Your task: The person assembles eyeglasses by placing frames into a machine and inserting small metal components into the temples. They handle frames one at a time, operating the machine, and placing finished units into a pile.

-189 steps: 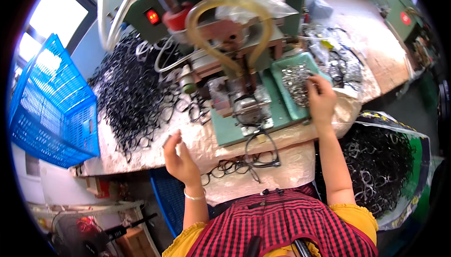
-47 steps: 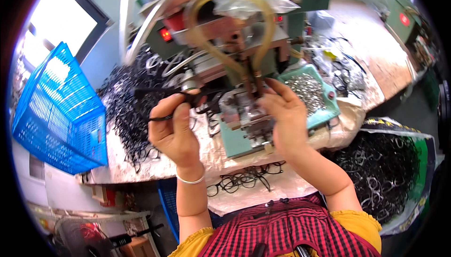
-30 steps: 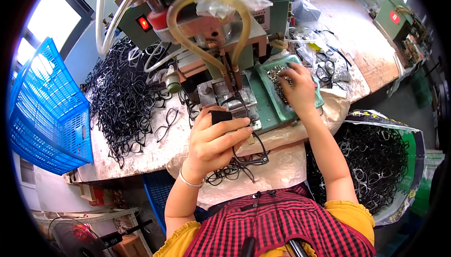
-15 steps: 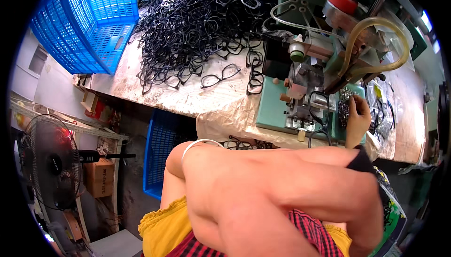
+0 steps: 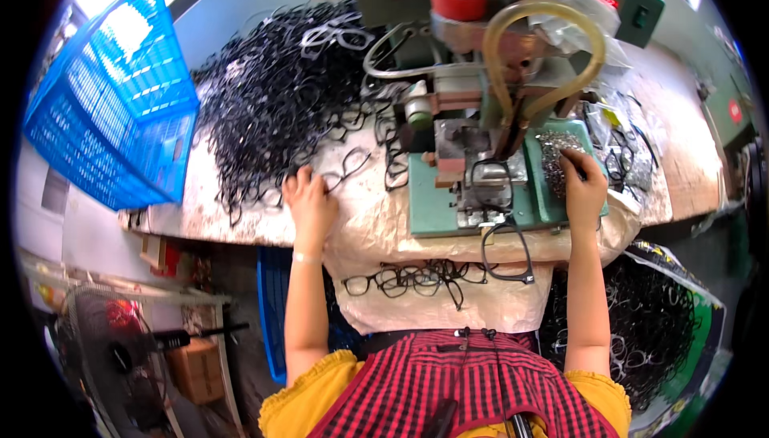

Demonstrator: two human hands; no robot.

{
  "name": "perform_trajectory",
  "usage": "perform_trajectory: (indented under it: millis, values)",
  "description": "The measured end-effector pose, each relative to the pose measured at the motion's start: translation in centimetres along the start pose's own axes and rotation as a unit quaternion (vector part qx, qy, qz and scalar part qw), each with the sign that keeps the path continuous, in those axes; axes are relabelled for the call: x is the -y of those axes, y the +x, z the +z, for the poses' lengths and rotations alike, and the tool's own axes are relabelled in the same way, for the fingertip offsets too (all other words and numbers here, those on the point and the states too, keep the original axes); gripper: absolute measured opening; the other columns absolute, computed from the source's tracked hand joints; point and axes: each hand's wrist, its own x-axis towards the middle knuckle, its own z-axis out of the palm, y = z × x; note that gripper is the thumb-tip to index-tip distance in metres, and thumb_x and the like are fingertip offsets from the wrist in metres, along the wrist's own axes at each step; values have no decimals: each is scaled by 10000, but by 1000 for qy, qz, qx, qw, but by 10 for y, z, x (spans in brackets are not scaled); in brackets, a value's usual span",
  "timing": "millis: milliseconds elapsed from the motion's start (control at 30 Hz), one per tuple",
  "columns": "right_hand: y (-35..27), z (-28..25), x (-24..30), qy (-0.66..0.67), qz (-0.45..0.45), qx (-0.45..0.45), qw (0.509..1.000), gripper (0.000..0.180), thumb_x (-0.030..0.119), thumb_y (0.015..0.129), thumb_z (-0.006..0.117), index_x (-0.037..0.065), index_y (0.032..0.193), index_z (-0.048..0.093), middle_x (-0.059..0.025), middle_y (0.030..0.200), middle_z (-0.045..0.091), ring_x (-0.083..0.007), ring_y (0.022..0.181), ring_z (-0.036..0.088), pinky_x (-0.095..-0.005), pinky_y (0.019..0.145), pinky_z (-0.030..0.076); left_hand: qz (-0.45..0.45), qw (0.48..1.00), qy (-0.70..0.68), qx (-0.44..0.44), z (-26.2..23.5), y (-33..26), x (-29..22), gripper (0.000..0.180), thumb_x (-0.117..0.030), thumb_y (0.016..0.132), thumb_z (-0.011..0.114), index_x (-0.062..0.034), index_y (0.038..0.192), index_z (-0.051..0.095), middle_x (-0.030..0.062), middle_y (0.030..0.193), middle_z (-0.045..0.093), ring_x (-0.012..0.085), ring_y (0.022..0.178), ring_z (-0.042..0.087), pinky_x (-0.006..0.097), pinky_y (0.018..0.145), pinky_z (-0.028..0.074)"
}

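Note:
My left hand (image 5: 308, 204) lies on the cloth-covered bench at the near edge of a big heap of black eyeglass frames (image 5: 272, 102). Its fingertips touch one loose frame (image 5: 346, 167) without closing round it. My right hand (image 5: 583, 188) reaches into the green tray of small metal parts (image 5: 554, 154), its fingertips bent down among them and hidden. Between the hands stands a green-based press machine (image 5: 473, 158) with one black frame (image 5: 490, 175) seated in its fixture. Another frame (image 5: 506, 252) hangs over the base's front edge.
A yellowish hose (image 5: 545, 46) loops over the machine. Several finished frames (image 5: 416, 278) lie on the cloth over my lap. A blue plastic basket (image 5: 112, 102) stands tilted at the left, a sack of frames (image 5: 653, 334) at the right, and a fan (image 5: 104, 334) below left.
My left hand brought a frame down from the machine toward my lap, then went out to the heap on the left. My right hand stayed at the parts tray. The view swung and returned.

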Motion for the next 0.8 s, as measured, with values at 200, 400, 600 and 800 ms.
perform_trajectory:
  millis: [200, 400, 600, 800]
  values:
    - [-28, -34, 10, 60, 57, 4, 997, 155, 27, 853, 725, 0, 1003, 752, -60, 974, 747, -140, 909, 677, -280, 891, 504, -227, 767, -600, -10, -47, 0, -32, 201, -122, 1010, 624, -4, 848, 612, 105, 1021, 733, 150, 892, 684, 270, 806, 550]
    - [-4, 22, 95, 194, -66, 90, 975, 266, -10, 813, 718, -19, 1075, 676, -88, 1001, 708, -173, 938, 672, -300, 865, 515, -126, 787, -599, -74, -54, 34, -76, 252, -175, 1062, 550, -25, 860, 543, 135, 942, 751, 140, 809, 695, 244, 727, 549]
    - [-23, 40, 105, 334, 17, 75, 940, 458, -22, 819, 701, -35, 1249, 546, -58, 1000, 661, -108, 944, 629, -256, 892, 484, -159, 763, -610, -144, -48, 25, -109, 332, -279, 1085, 494, -48, 850, 528, 131, 824, 729, 165, 705, 687, 264, 651, 536]
    - [-18, 38, 123, 385, 76, 138, 909, 484, 8, 832, 701, -29, 1279, 518, -51, 977, 712, -89, 937, 624, -255, 902, 465, 181, 725, -630, -211, -164, 77, -172, 392, -255, 1106, 410, 28, 857, 517, 221, 844, 701, 254, 718, 700, 307, 693, 580]
